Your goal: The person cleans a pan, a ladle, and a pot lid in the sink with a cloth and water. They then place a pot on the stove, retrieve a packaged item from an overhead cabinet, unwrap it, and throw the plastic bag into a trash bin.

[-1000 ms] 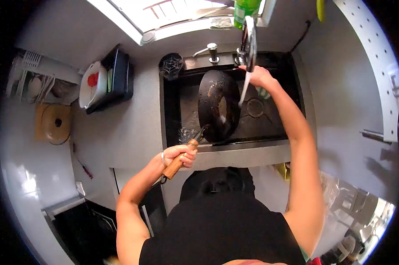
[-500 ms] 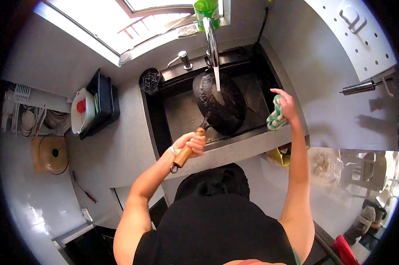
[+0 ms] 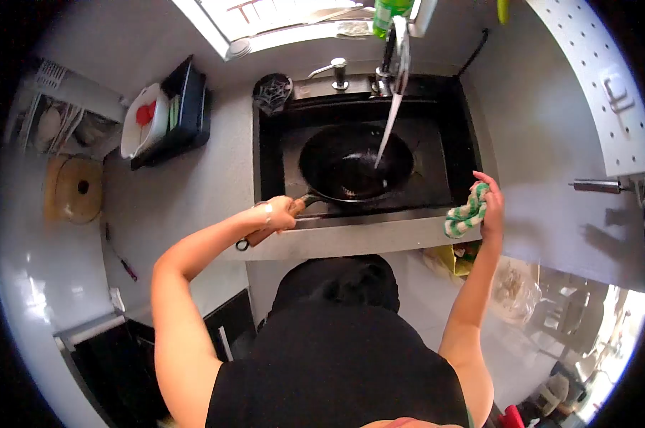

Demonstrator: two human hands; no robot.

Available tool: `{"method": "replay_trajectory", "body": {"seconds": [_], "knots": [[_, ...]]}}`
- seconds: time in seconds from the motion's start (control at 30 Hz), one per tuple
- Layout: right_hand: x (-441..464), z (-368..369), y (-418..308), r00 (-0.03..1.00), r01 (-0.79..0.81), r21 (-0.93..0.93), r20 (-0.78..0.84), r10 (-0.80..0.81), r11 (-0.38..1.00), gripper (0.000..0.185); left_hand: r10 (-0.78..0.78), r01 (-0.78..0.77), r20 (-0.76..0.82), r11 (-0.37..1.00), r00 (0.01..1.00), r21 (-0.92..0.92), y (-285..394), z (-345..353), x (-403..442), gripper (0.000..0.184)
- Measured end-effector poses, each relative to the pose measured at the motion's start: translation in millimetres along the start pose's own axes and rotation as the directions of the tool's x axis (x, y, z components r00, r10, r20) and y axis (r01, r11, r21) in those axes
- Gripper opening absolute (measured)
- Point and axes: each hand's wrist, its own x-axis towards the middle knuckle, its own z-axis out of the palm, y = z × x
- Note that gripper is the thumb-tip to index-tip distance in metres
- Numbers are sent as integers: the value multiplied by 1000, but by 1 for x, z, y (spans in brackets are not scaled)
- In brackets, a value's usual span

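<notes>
My left hand [image 3: 281, 214] is wrapped round the wooden handle [image 3: 258, 237] of a dark wok [image 3: 337, 167]. The wok lies in the black sink [image 3: 447, 157] with its hollow side up. Water [image 3: 390, 132] runs from the chrome faucet [image 3: 401, 57] into the wok. Over the sink's right front corner, my right hand [image 3: 491, 210] holds a green and white cloth [image 3: 466, 214], clear of the wok.
A soap dispenser [image 3: 339, 73] and a round black holder [image 3: 272, 94] stand behind the sink. On the left counter are a dark rack [image 3: 193, 107] with a white container [image 3: 145, 121] and a lid [image 3: 78, 189]. A green bottle [image 3: 391, 16] stands at the window.
The wok has turned from its underside showing to its hollow side up. My right hand has moved from the faucet to the sink's right front with the cloth. Running water now falls inside the wok.
</notes>
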Motion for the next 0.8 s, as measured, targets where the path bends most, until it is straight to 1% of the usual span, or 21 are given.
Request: {"method": "replay_trajectory", "body": {"seconds": [0.03, 0.1, 0.2, 0.23, 0.27, 0.3, 0.33, 0.37, 0.4, 0.43, 0.47, 0.5, 0.53, 0.57, 0.6, 0.63, 0.67, 0.7, 0.73, 0.77, 0.8], "knots": [[2, 6, -2, 1000, -20, 48, -2, 20, 999, 45, 22, -22, -72, 1000, 997, 1, -15, 12, 19, 21], [8, 24, -3, 999, -47, 149, 7, 47, 988, 44, 89, -72, -147, 990, 985, 118, -16, 18, 36, 27], [21, 57, 6, 994, -84, 181, 83, 70, 980, 43, 153, -102, -220, 968, 963, 228, -33, 36, 92, 33], [24, 66, 9, 993, -77, 179, 102, 59, 981, 42, 85, -46, -163, 971, 983, 233, -32, 39, 107, 36], [24, 81, 6, 989, -111, 204, 116, 88, 973, 41, 88, -56, -141, 974, 986, 219, -18, 33, 96, 37], [25, 94, 6, 986, -120, 241, 138, 89, 963, 41, 139, -101, -148, 966, 979, 237, -11, 29, 85, 35], [25, 108, 9, 981, -133, 277, 172, 87, 952, 40, 234, -188, -158, 947, 959, 262, -25, 40, 108, 35], [27, 123, 14, 975, -130, 242, 206, 80, 962, 40, 135, -70, -153, 925, 979, 375, -26, 46, 125, 34], [28, 137, 18, 967, -123, 207, 245, 70, 971, 39, 154, -93, -141, 927, 978, 364, -24, 42, 115, 34], [28, 156, 21, 959, -134, 189, 272, 79, 973, 38, 92, -17, -218, 946, 972, 322, -34, 54, 135, 34], [25, 174, 15, 951, -156, 157, 292, 105, 975, 38, 56, 2, -197, 959, 979, 282, -37, 58, 140, 37], [24, 190, 20, 939, -157, 147, 328, 102, 977, 38, 0, 65, -230, 959, 973, 275, -52, 71, 171, 38], [23, 207, 24, 928, -158, 135, 359, 100, 978, 38, -7, 67, -267, 974, 964, 218, -53, 73, 170, 38], [22, 222, 28, 916, -189, 160, 384, 115, 969, 38, -34, 85, -309, 984, 951, 154, -49, 72, 162, 35], [22, 238, 28, 896, -234, 189, 422, 137, 954, 38, -73, 140, -347, 975, 935, 171, -50, 75, 165, 37], [18, 255, 24, 878, -229, 189, 464, 119, 955, 39, -34, 69, -394, 995, 919, 75, -34, 57, 106, 36], [16, 272, 20, 859, -225, 187, 502, 103, 956, 39, -36, 85, -477, 993, 878, 81, -44, 67, 119, 32], [14, 288, 12, 843, -263, 193, 523, 128, 945, 37, 15, 0, -528, 1000, 849, 28, -44, 68, 98, 32], [15, 300, 20, 817, -244, 178, 567, 103, 953, 37, 83, -82, -659, 996, 748, 32, -55, 80, 96, 34], [16, 311, 21, 797, -199, 131, 599, 83, 971, 39, 61, -98, -699, 995, 713, -13, -60, 81, 78, 34], [13, 324, 19, 773, -148, 94, 632, 56, 985, 40, 84, -211, -828, 977, 555, -42, -74, 95, 66, 31]]}}
